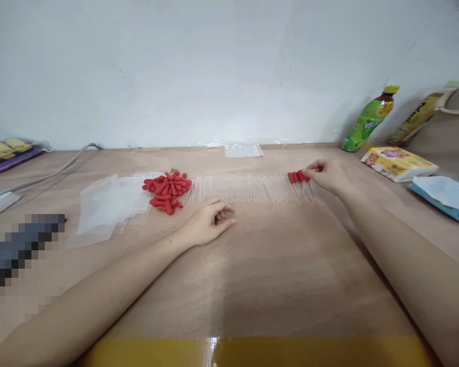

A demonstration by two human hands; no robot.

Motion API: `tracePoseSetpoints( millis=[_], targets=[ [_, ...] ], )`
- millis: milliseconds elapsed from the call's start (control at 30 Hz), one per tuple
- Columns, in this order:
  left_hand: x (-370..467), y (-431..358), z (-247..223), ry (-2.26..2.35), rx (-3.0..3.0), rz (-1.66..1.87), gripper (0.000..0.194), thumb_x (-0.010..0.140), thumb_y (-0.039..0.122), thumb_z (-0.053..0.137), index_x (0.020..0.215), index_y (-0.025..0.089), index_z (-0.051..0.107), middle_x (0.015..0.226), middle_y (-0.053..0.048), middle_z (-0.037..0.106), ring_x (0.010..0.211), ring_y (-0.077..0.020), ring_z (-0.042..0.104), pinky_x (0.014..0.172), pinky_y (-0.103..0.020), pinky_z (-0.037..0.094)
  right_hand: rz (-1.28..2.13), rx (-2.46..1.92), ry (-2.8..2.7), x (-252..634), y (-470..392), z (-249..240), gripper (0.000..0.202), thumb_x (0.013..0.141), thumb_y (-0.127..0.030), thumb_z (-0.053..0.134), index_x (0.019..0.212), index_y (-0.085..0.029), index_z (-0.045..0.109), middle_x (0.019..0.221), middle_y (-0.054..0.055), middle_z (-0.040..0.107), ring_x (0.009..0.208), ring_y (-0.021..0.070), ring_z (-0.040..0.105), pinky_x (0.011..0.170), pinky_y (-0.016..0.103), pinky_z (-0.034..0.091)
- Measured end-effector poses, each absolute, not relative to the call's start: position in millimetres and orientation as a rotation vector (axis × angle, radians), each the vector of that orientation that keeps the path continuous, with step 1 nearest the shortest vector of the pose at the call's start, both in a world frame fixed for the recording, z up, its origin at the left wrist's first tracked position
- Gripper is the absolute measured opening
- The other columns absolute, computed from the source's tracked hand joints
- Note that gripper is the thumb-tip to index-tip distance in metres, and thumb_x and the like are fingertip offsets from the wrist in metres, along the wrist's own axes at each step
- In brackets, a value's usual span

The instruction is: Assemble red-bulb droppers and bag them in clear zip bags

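The right hand (326, 174) pinches its fingers on a red rubber bulb cap (299, 176) at the right end of a long row of clear thin pipette tubes (248, 188) lying side by side on the brown paper-covered worktop (275, 265), seemingly seating it on a tube. The left hand (210, 223) rests loosely curled and empty, near the heap of loose red rubber caps (167, 191). Clear plastic bags (107, 206) lie beyond.

A row of clear thin tubes (252, 188) lies side by side on the table (283, 265), each pointing away from the person. At the row's right end, a few tubes carry red rubber caps (298, 176). A loose heap of red caps (167, 191) lies just beside the row's left end.
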State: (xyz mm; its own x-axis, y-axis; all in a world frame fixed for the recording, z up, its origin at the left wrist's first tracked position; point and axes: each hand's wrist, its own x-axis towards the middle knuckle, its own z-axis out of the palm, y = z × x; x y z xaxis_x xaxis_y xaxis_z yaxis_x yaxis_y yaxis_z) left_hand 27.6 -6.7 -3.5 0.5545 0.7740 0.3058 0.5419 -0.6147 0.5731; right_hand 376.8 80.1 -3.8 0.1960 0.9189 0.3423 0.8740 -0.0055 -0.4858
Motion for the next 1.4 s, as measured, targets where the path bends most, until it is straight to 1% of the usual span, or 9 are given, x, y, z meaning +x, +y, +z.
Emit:
tracePoseSetpoints(
  millis=[100,200,367,600,900,1100,1200,1300,1400],
  targets=[
    [27,-7,-3,1.079,2.374,0.759,0.021,0.079,0.028,0.057,0.097,0.018,0.061,0.084,-0.003,0.053,0.070,-0.0123,0.054,0.058,-0.024,0.046,0.067,-1.953,-1.811,352,66,11,0.017,0.063,-0.035,0.061,0.064,-0.019,0.065,0.060,0.003,0.061,0.056,0.0141,0.052,0.049,0.025,0.034],
    [27,-7,-3,1.083,2.369,0.757,0.021,0.079,0.029,0.057,0.097,0.018,0.061,0.083,-0.003,0.053,0.070,-0.0124,0.054,0.057,-0.024,0.045,0.021,-2.077,-1.889,332,57,18,0.013,0.062,-0.031,0.059,0.062,-0.020,0.065,0.061,0.003,0.061,0.058,0.0160,0.053,0.050,0.025,0.033],
    [28,-7,-3,1.080,2.371,0.753,0.021,0.079,0.028,0.057,0.097,0.017,0.061,0.084,-0.003,0.052,0.070,-0.0121,0.054,0.058,-0.024,0.045,0.025,-2.181,-1.914,318,52,20,0.014,0.064,-0.028,0.056,0.064,-0.019,0.066,0.063,0.006,0.062,0.061,0.0185,0.055,0.050,0.026,0.033],
    [28,-7,-2,1.078,2.381,0.746,0.020,0.079,0.026,0.057,0.097,0.018,0.061,0.083,-0.003,0.052,0.070,-0.0116,0.053,0.059,-0.024,0.045,0.202,-2.306,-1.853,305,44,28,0.020,0.068,-0.030,0.052,0.057,-0.017,0.063,0.052,0.007,0.057,0.054,0.0181,0.055,0.050,0.027,0.036],
    [28,-7,-2,1.075,2.391,0.745,0.020,0.079,0.026,0.056,0.098,0.018,0.060,0.083,-0.003,0.053,0.070,-0.0118,0.053,0.060,-0.024,0.046,0.088,-2.354,-1.822,302,55,14,0.023,0.074,-0.032,0.047,0.066,-0.017,0.062,0.070,0.011,0.062,0.073,0.0233,0.058,0.059,0.030,0.039],
    [29,-9,-2,1.075,2.369,0.762,0.022,0.080,0.027,0.056,0.098,0.017,0.060,0.082,-0.003,0.053,0.069,-0.0122,0.054,0.061,-0.025,0.046,0.169,-2.261,-1.742,296,45,31,0.028,0.076,-0.035,0.043,0.056,-0.020,0.057,0.055,0.007,0.057,0.061,0.0212,0.056,0.053,0.029,0.035],
    [27,-6,1,1.124,2.423,0.828,0.019,0.080,0.028,0.056,0.095,0.018,0.061,0.085,-0.003,0.055,0.070,-0.0128,0.054,0.064,-0.027,0.046,0.056,-2.088,-1.781,285,36,35,0.021,0.077,-0.031,0.043,0.064,-0.019,0.057,0.064,0.007,0.061,0.061,0.0200,0.055,0.051,0.027,0.032],
    [16,5,10,1.259,2.547,1.009,0.012,0.081,0.026,0.054,0.082,0.017,0.061,0.086,-0.004,0.057,0.079,-0.0156,0.054,0.075,-0.030,0.045,-0.019,-1.863,-1.875,270,27,30,0.019,0.080,-0.030,0.041,0.081,-0.017,0.055,0.074,0.009,0.062,0.064,0.0200,0.054,0.053,0.027,0.032],
    [-6,23,24,1.525,2.621,1.089,0.013,0.081,0.024,0.051,0.077,0.016,0.061,0.081,-0.005,0.056,0.085,-0.0198,0.052,0.080,-0.033,0.042,0.009,-1.598,-1.996,259,16,16,0.020,0.085,-0.029,0.037,0.090,-0.015,0.051,0.072,0.009,0.060,0.062,0.0195,0.053,0.054,0.027,0.034]
  ],
)
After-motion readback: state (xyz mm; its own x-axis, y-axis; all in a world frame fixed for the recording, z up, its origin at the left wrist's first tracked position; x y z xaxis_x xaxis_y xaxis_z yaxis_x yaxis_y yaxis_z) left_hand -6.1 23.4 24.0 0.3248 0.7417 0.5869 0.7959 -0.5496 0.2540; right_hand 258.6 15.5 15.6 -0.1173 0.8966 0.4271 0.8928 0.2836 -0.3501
